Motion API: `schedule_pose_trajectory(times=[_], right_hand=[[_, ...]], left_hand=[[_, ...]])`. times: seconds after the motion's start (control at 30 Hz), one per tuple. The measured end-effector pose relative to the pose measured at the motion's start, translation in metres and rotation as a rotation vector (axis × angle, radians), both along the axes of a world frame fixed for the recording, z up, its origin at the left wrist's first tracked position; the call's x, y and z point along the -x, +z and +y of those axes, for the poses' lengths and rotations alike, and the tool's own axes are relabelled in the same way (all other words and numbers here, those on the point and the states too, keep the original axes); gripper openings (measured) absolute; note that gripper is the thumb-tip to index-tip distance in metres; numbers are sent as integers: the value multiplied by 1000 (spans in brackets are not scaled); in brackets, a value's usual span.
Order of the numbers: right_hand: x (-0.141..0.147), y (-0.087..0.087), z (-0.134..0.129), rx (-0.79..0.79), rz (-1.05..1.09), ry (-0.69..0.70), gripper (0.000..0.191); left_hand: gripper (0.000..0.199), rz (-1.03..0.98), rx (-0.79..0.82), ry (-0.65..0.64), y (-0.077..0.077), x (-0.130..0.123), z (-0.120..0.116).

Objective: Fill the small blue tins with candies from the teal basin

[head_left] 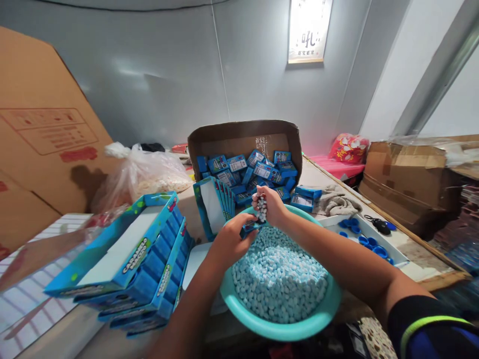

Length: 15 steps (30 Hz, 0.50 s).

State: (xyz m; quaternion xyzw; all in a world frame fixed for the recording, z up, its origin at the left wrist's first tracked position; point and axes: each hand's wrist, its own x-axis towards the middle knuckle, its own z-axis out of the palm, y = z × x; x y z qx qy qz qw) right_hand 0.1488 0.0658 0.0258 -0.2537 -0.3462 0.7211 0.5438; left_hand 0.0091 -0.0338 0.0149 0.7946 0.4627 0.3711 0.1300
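Note:
A turquoise basin (277, 331) full of small pale blue and white candies (280, 279) stands in front of me. Above its far rim my left hand (237, 233) is closed around a small blue candy box (250, 228). My right hand (272, 205) is curled around a fistful of candies (261, 207), held just over the small box. Behind the hands, a brown carton (243, 130) lies tipped toward me with many blue candy boxes (264, 170) in it. Several blue display trays (211, 202) stand on edge at the carton's front left.
Blue display trays (149, 254) are stacked at the left. A white tray (398, 257) with blue plastic rings (370, 244) lies at the right, near a grey cloth (337, 200). A clear plastic bag (149, 167) and a large carton (41, 134) stand at the back left.

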Motion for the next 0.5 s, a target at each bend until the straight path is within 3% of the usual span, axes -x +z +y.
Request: schedule_pose_trajectory(times=[0.3, 0.5], right_hand=[[2, 5, -8, -19, -32, 99, 32], [1, 6, 0, -58, -30, 64, 31]], left_hand=[[39, 72, 42, -28, -1, 0, -2], [42, 20, 55, 45, 0, 1, 1]])
